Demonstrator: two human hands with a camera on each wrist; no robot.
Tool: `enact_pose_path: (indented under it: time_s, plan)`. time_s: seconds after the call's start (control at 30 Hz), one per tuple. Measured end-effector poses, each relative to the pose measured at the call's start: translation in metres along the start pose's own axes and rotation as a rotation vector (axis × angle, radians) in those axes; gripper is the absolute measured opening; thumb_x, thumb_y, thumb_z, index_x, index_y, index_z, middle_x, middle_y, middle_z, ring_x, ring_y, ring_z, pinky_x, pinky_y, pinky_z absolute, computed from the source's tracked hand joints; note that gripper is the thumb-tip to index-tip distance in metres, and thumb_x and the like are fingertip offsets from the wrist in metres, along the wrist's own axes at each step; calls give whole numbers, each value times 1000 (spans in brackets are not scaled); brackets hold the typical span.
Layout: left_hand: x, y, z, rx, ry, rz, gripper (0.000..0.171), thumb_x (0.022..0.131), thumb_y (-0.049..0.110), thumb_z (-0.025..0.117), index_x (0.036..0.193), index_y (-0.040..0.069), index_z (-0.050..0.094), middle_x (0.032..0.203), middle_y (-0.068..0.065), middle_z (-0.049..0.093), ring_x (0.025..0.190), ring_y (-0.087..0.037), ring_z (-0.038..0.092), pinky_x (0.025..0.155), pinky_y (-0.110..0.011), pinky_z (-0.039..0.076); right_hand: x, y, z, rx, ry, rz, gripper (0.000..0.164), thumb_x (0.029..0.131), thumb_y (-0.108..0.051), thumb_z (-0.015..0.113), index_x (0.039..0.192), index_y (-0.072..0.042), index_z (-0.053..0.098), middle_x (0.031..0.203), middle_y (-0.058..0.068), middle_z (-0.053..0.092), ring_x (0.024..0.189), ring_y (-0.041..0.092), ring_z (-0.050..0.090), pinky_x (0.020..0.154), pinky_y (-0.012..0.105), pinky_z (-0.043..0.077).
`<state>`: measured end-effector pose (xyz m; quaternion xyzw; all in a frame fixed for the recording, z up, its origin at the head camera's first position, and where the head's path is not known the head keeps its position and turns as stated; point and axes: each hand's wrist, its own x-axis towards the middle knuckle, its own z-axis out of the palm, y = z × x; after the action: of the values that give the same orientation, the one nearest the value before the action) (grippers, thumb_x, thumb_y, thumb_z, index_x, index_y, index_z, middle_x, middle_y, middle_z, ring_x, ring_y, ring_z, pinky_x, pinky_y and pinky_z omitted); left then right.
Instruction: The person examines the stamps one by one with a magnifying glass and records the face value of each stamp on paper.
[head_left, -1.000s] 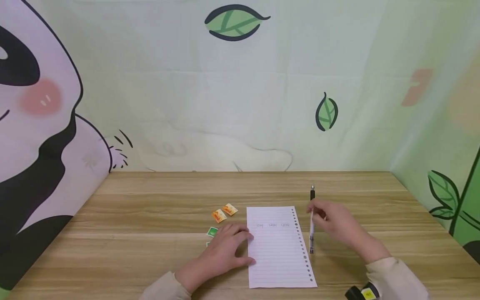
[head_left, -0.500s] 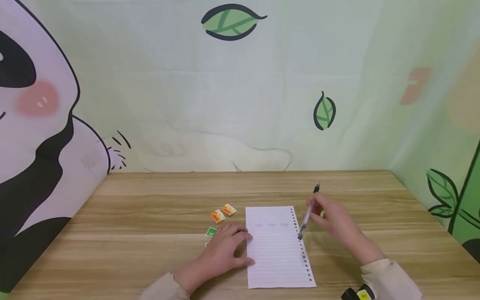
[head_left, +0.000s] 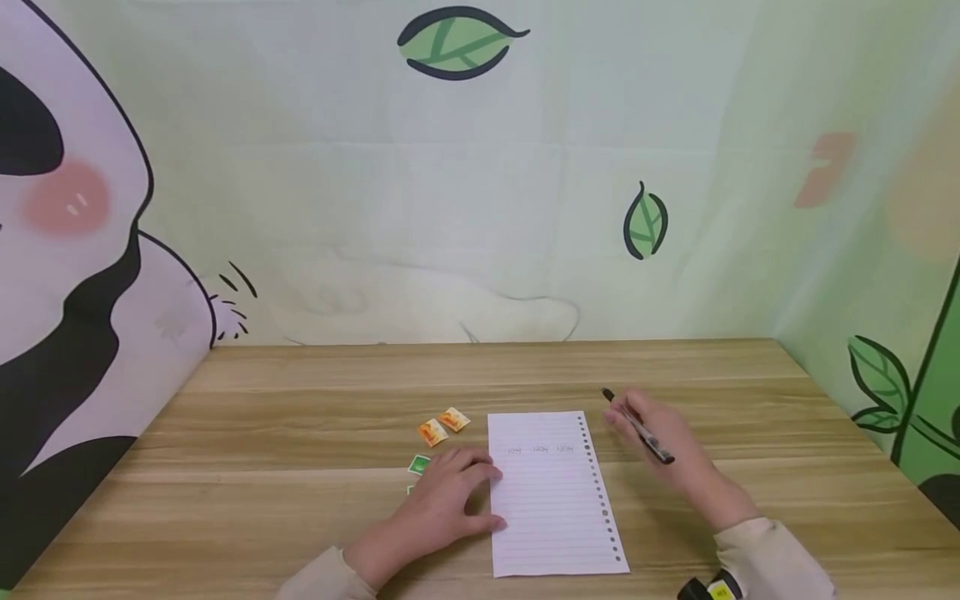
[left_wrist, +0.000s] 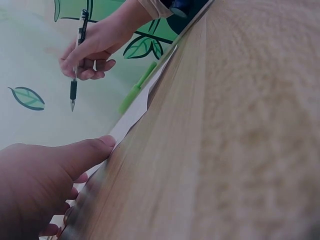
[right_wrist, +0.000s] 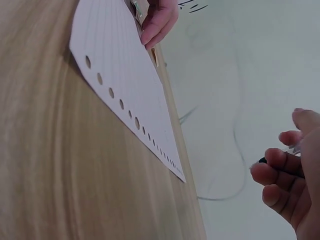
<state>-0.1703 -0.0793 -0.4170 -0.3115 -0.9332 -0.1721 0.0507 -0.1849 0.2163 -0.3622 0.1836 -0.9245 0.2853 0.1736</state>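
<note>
A white lined sheet of paper with punched holes down its right side lies on the table. Faint handwriting crosses it near the top. My left hand rests at the sheet's left edge, thumb and fingertips on the paper. To the right of the sheet, above the table, my right hand pinches a clear pen with a black grip. The pen's tip points away, up and left in the head view; in the left wrist view the pen hangs tip down from the fingers.
Two small orange-and-white pieces lie beyond my left hand. A green-and-white piece shows beside that hand, another mostly hidden by it. A slim green object lies past the paper in the left wrist view. A printed cloth backdrop rises behind the table.
The pen has turned in my right hand: its tip has swung leftward and its rear end has come round toward the wrist. The left hand stays on the paper.
</note>
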Motion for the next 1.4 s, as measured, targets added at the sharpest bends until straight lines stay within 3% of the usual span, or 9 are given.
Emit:
enact_pose_path:
  time_s: [0.13,0.27,0.4,0.57,0.73,0.9,1.2,1.4]
  plan:
    - [-1,-1,-1,2,10,3,51,77,47,75,116,15,65,128,-3,58,123,-24,50,109,-48,38,-1,1,3,69,-10,-7,20,101,-21,48,112,-8,58,70,-1,56,59,5,49,54,19,40]
    - [-3,-2,-1,1,16,4,51,77,47,75,116,15,65,127,-3,58,123,-24,50,109,-48,38,-2,1,5,141,-29,42,29,103,-23,43,122,-5,56,86,8,68,73,19,64,57,21,47]
    - [-3,-3,-2,2,19,3,52,77,47,75,116,15,65,127,-3,58,122,-24,50,108,-48,38,-2,-1,6,169,-37,78,31,103,-24,44,123,-3,57,96,15,71,68,19,62,54,22,48]
    - [-4,-3,-2,1,22,-2,51,77,47,75,116,15,65,127,-3,58,122,-25,50,108,-47,38,0,-3,7,111,-18,113,28,96,-23,57,117,-4,60,98,11,70,64,10,56,56,21,47]
    - [-3,-3,-3,-1,30,8,50,77,45,76,115,14,65,126,-4,58,121,-25,50,106,-47,39,1,-4,8,178,-41,204,19,93,-22,61,106,-9,60,90,6,64,65,9,51,50,22,46]
    - [-3,-3,-4,1,27,11,50,77,44,76,115,14,65,126,-4,58,121,-25,51,106,-47,39,0,-1,10,245,-84,251,21,95,-24,57,111,-10,59,82,7,61,57,11,51,48,23,44]
    - [-1,-3,0,4,27,22,50,77,46,75,116,15,65,126,-3,58,121,-25,50,107,-47,39,-1,0,9,350,-123,276,26,96,-21,56,116,-5,58,97,15,68,82,24,66,56,30,55]
    - [-1,-2,2,4,22,12,50,77,48,75,114,16,66,126,-2,58,122,-24,50,108,-47,38,2,-4,4,361,-129,269,30,93,-22,61,117,-4,58,98,16,67,81,23,65,59,31,57]
